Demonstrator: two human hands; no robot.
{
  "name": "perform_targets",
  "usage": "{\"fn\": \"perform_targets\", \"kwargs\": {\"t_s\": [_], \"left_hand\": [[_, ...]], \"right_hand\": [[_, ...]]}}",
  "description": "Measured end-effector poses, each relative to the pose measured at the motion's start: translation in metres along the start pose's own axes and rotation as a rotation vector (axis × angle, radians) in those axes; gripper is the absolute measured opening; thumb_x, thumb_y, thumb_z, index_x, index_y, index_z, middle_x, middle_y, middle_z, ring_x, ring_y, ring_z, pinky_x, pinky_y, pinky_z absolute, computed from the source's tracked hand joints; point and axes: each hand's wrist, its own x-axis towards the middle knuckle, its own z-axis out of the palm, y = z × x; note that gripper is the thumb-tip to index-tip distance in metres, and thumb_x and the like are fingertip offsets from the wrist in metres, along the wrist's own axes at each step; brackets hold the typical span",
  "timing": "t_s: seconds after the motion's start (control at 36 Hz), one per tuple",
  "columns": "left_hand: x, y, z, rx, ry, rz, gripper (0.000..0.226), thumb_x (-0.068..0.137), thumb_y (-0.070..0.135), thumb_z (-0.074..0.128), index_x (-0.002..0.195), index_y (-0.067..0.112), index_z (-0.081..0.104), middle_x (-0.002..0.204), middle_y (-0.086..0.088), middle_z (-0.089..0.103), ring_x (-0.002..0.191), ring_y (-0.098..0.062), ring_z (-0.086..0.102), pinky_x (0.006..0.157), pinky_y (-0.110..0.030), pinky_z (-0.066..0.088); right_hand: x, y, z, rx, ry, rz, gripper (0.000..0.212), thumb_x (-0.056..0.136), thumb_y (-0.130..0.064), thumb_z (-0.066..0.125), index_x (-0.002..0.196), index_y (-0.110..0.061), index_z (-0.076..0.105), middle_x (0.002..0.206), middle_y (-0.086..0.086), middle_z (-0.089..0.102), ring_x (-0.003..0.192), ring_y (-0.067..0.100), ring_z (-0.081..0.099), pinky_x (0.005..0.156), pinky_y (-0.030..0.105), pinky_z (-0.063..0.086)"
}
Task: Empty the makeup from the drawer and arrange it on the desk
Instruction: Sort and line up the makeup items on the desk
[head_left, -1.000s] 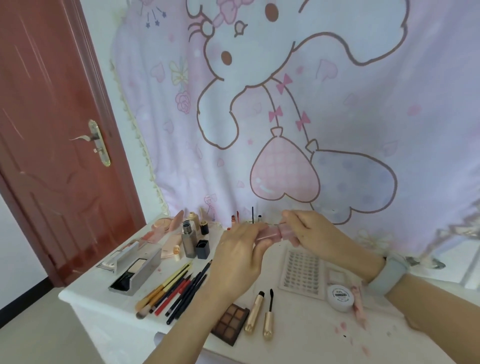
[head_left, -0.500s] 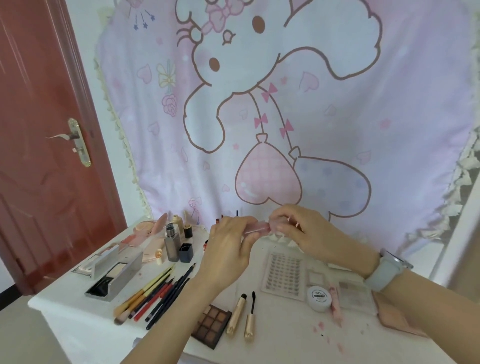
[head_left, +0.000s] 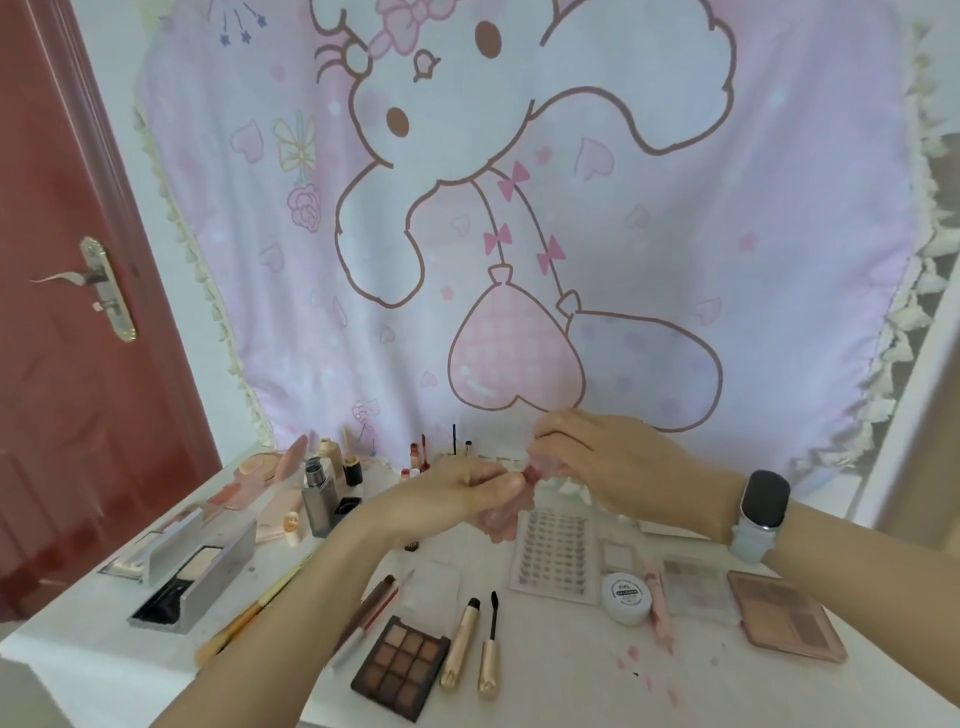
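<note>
Eyeshadow palette (head_left: 400, 666), nine brown pans, lies nearest me at the front edge of the white tabletop (head_left: 561, 680). Just right of it lie a gold mascara tube (head_left: 460, 644) and its gold-handled wand (head_left: 490, 647), side by side, apart from each other. Left of the palette, my left forearm crosses over a row of brushes and pencils (head_left: 260, 608). A silver compact case (head_left: 200, 571) stands open at the left. To the right sit a white round jar (head_left: 627, 597), a slim pink tube (head_left: 658, 608), a clear-cased pale palette (head_left: 698, 592) and a pink blush palette (head_left: 784, 616). A lash tray (head_left: 556, 556) lies behind the jar.

Above the middle of the tabletop, my left hand (head_left: 447, 501) and right hand (head_left: 618, 467) meet on a pink translucent tube (head_left: 511, 506). Left fingers curl round its lower part; right fingers pinch its upper end. The tube is blurred, so I cannot tell with certainty whether it is one piece or cap and body. It is held clear of the tabletop. A dark-faced watch (head_left: 761, 512) sits on my right wrist.

Farther back stand a grey bottle (head_left: 318, 493), a small black-capped bottle (head_left: 352, 470) and several lip products (head_left: 418, 457) along the rear edge. Behind them hangs a pink cartoon curtain (head_left: 519, 208); a red door (head_left: 62, 312) is at the left.
</note>
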Motion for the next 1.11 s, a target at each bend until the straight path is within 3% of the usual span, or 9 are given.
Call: {"fn": "perform_targets", "kwargs": {"t_s": [0.22, 0.31, 0.39, 0.47, 0.56, 0.61, 0.69, 0.94, 1.11], "left_hand": [[0.009, -0.018, -0.025, -0.463, -0.183, -0.134, 0.041, 0.083, 0.050, 0.061, 0.089, 0.010, 0.068, 0.065, 0.001, 0.061, 0.062, -0.012, 0.057, 0.064, -0.022, 0.048], [0.008, -0.034, -0.038, -0.605, -0.206, -0.160, 0.044, 0.072, 0.052, 0.072, 0.084, 0.010, 0.070, 0.063, 0.002, 0.059, 0.058, -0.011, 0.056, 0.064, -0.025, 0.049], [0.003, -0.055, -0.050, -0.671, -0.081, -0.161, 0.047, 0.066, 0.051, 0.078, 0.088, 0.010, 0.070, 0.071, -0.001, 0.063, 0.064, -0.013, 0.060, 0.065, -0.024, 0.049], [0.004, -0.068, -0.056, -0.578, 0.153, -0.158, 0.044, 0.074, 0.046, 0.071, 0.103, 0.013, 0.067, 0.097, -0.005, 0.070, 0.081, -0.013, 0.061, 0.070, -0.022, 0.043], [0.015, -0.073, -0.053, -0.549, 0.363, -0.123, 0.030, 0.080, 0.027, 0.062, 0.106, 0.012, 0.065, 0.111, -0.008, 0.067, 0.096, -0.017, 0.059, 0.081, -0.027, 0.042], [0.024, -0.074, -0.051, -0.403, 0.476, -0.109, 0.013, 0.083, 0.020, 0.066, 0.095, 0.016, 0.067, 0.102, -0.004, 0.070, 0.097, -0.019, 0.064, 0.089, -0.024, 0.047], [0.038, -0.080, -0.052, -0.057, 0.546, -0.112, 0.009, 0.080, 0.014, 0.072, 0.083, 0.020, 0.067, 0.075, 0.013, 0.068, 0.074, -0.002, 0.066, 0.067, -0.005, 0.044], [0.079, -0.123, -0.065, 0.792, 0.378, -0.244, 0.015, 0.081, 0.041, 0.064, 0.089, 0.030, 0.059, 0.086, 0.020, 0.061, 0.082, -0.003, 0.048, 0.086, -0.032, 0.035], [0.099, -0.136, -0.066, 0.979, 0.248, -0.303, 0.011, 0.076, 0.033, 0.067, 0.081, 0.024, 0.063, 0.091, 0.010, 0.064, 0.090, -0.015, 0.052, 0.083, -0.034, 0.028]], "right_hand": [[0.011, 0.017, 0.031, -0.082, 0.141, -0.108, 0.048, 0.055, 0.008, 0.079, 0.099, -0.004, 0.065, 0.096, 0.012, 0.068, 0.078, 0.025, 0.066, 0.060, 0.031, 0.055], [0.014, 0.031, 0.044, -0.063, 0.229, 0.006, 0.048, 0.059, 0.011, 0.077, 0.100, -0.004, 0.058, 0.101, 0.014, 0.065, 0.078, 0.028, 0.064, 0.061, 0.032, 0.054], [0.014, 0.045, 0.058, 0.025, 0.329, 0.241, 0.014, 0.084, -0.007, 0.062, 0.098, -0.006, 0.060, 0.104, 0.010, 0.054, 0.073, 0.024, 0.058, 0.057, 0.025, 0.049], [0.009, 0.049, 0.085, 0.242, 0.331, 0.464, 0.015, 0.086, -0.013, 0.064, 0.100, -0.009, 0.062, 0.099, 0.003, 0.050, 0.076, 0.012, 0.052, 0.064, 0.025, 0.049], [0.010, 0.042, 0.111, 0.542, 0.267, 0.683, 0.012, 0.088, -0.019, 0.061, 0.100, -0.023, 0.060, 0.093, -0.011, 0.048, 0.077, 0.004, 0.049, 0.070, 0.011, 0.038], [0.012, 0.036, 0.129, 0.716, 0.217, 0.822, 0.007, 0.090, -0.031, 0.058, 0.097, -0.030, 0.057, 0.094, -0.012, 0.053, 0.080, 0.006, 0.053, 0.068, 0.013, 0.038], [0.014, 0.031, 0.155, 0.870, 0.153, 0.966, 0.013, 0.090, -0.043, 0.053, 0.094, -0.030, 0.055, 0.091, -0.012, 0.060, 0.075, 0.005, 0.056, 0.065, 0.014, 0.043], [0.019, 0.038, 0.214, 0.793, -0.116, 0.939, 0.007, 0.086, -0.038, 0.060, 0.085, -0.032, 0.060, 0.085, -0.010, 0.054, 0.073, 0.006, 0.048, 0.063, 0.018, 0.037], [0.030, 0.032, 0.236, 0.643, -0.242, 0.872, 0.020, 0.088, -0.037, 0.055, 0.086, -0.019, 0.064, 0.081, -0.003, 0.065, 0.076, 0.014, 0.058, 0.068, 0.026, 0.046]]}}
